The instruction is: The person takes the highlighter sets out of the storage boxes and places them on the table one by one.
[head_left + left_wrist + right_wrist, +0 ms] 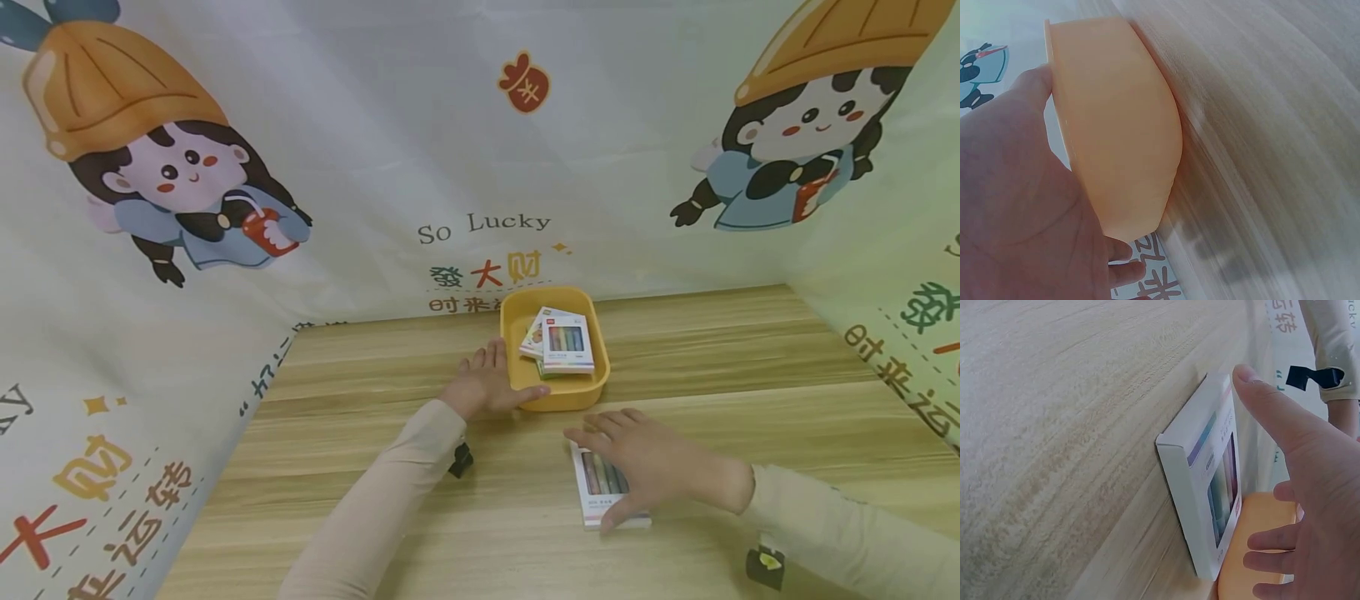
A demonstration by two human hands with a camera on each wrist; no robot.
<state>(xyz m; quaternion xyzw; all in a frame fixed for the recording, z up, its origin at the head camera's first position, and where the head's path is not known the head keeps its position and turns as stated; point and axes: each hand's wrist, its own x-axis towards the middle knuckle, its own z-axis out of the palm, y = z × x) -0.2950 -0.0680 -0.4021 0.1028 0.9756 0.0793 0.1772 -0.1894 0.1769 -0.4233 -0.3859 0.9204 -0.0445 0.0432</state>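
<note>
A yellow plastic basket (556,400) stands toward the back of the table, holding a white box of colored sticks with a window (567,343) on top of other small boxes. My left hand (486,385) is at the basket's left front corner, fingers spread and thumb over the rim; the left wrist view shows it beside the basket's side wall (1116,125). Nearer the front, a second white windowed box of colored sticks (600,483) lies flat on the table. My right hand (652,462) hovers over that box with fingers spread, its thumb by the near edge (1194,506).
The wood-grain table (360,467) is bordered at the back and sides by a printed cloth (360,167) with cartoon figures and lettering. Dark clips (461,460) show at both wrists.
</note>
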